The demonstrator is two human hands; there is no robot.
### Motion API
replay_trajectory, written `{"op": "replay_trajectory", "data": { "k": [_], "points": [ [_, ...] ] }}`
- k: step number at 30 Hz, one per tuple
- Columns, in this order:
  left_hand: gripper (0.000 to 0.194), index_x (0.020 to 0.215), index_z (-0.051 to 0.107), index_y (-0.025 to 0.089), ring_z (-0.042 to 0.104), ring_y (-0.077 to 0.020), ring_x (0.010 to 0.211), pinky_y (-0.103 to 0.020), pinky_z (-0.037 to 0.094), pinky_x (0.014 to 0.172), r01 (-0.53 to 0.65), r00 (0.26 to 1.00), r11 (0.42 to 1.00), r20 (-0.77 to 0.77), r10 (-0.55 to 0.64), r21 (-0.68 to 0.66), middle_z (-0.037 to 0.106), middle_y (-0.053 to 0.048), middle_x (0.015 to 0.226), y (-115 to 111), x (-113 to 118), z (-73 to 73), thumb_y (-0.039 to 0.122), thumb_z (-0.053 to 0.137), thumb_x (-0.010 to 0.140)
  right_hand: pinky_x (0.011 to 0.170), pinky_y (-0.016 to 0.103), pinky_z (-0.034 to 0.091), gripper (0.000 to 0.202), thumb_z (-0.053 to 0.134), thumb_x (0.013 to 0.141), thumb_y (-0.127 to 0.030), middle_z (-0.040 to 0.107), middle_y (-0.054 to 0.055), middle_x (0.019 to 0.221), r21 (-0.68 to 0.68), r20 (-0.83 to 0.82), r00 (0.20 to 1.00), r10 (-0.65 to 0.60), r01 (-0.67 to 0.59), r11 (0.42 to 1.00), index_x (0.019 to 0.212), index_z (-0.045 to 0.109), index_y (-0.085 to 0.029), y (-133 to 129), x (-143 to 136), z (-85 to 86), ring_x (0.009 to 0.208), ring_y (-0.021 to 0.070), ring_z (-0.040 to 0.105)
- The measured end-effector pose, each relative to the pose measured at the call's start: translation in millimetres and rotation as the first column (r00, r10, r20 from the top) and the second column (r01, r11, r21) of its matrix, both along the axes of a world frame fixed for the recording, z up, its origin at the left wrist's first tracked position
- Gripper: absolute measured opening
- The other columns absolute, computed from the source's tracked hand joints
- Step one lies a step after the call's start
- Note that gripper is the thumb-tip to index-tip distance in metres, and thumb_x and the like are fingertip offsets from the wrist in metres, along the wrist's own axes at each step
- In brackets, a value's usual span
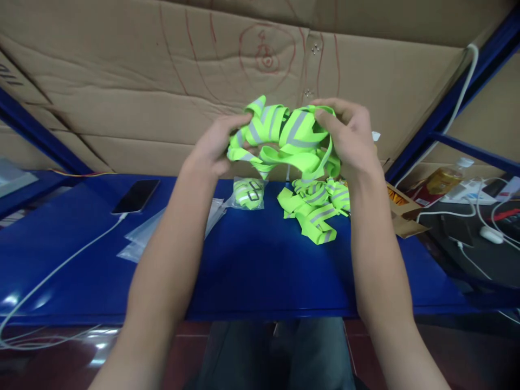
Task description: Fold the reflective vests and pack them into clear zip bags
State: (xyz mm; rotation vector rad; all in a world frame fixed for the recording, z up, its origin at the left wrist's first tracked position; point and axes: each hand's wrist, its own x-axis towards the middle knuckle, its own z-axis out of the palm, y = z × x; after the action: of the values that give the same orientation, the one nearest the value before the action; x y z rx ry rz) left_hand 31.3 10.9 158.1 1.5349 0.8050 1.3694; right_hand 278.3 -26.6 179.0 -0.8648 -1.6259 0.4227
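Lime reflective strap bundle held up above the blue table, near twelve o'clock. Left hand grips its nine-o'clock edge; right hand pinches it around two o'clock, thumb over a band. Loops slack, some twisted. Judgement: hold both edges firmly, ease twists out gently, lift dangling loops clear of the loose strap pile at five o'clock; they could snag.

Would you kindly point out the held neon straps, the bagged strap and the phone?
Held neon straps [298, 134]: head view, on the wide band near the bundle's middle.
Bagged strap [247, 194]: head view, on the middle of the coil.
Phone [136, 196]: head view, on the middle of its dark screen.
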Motion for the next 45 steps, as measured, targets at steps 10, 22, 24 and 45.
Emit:
{"op": "replay_trajectory", "data": {
  "k": [10, 22, 24, 45],
  "points": [
    [0.067, 0.123, 0.075, 0.025, 0.049, -0.0453, 0.148, -0.054, 0.028, 0.132, 0.215, 0.834, 0.842, -0.541, 0.104, 0.494, 0.071, -0.010, 0.139, -42, 15, 18.2, 0.029, 0.099, 0.061, 0.101, 0.044, 0.062, 0.022, 0.072, 0.098, -0.042, 0.081, 0.007, 0.101, 0.106, -0.013, 0.987, -0.159, 0.159, 0.982, 0.081, 0.069, -0.028, 5, -13, -5.1, 0.109, 0.0294, 0.076],
    [0.039, 0.112, 0.074, 0.021, 0.071, -0.0341, 0.110, -0.046, 0.056, 0.099, 0.076, 0.737, 0.839, -0.597, 0.317, 0.539, 0.077, -0.008, 0.110, -20, 9, 4.9, 0.038, 0.084, 0.078, 0.104, 0.052, 0.054, 0.028, 0.073, 0.102, -0.047, 0.075, 0.014, 0.112, 0.363, 0.149, 0.845, -0.514, 0.437, 0.823, 0.108, 0.074, -0.019, -2, -11, -0.1, 0.103, 0.0297, 0.072],
    [0.040, 0.113, 0.074, 0.021, 0.070, -0.0384, 0.117, -0.050, 0.054, 0.107, 0.009, 0.682, 0.791, -0.582, 0.442, 0.612, 0.077, -0.011, 0.112, -19, 12, 3.3, 0.036, 0.084, 0.077, 0.102, 0.051, 0.055, 0.032, 0.081, 0.095, -0.037, 0.072, 0.016, 0.124, 0.469, 0.164, 0.812, -0.560, 0.435, 0.769, 0.118, 0.074, -0.017, -15, -9, 7.5, 0.106, 0.0305, 0.072],
    [0.031, 0.116, 0.074, 0.030, 0.064, -0.0403, 0.130, -0.053, 0.051, 0.110, 0.074, 0.668, 0.766, -0.602, 0.437, 0.638, 0.075, -0.010, 0.115, -27, -2, 17.1, 0.046, 0.079, 0.090, 0.112, 0.066, 0.053, 0.037, 0.083, 0.079, -0.021, 0.071, 0.016, 0.124, 0.156, 0.676, 0.651, -0.347, 0.334, 0.930, 0.114, 0.071, -0.019, -27, 9, 8.9, 0.125, 0.0441, 0.067]
  ]
}}
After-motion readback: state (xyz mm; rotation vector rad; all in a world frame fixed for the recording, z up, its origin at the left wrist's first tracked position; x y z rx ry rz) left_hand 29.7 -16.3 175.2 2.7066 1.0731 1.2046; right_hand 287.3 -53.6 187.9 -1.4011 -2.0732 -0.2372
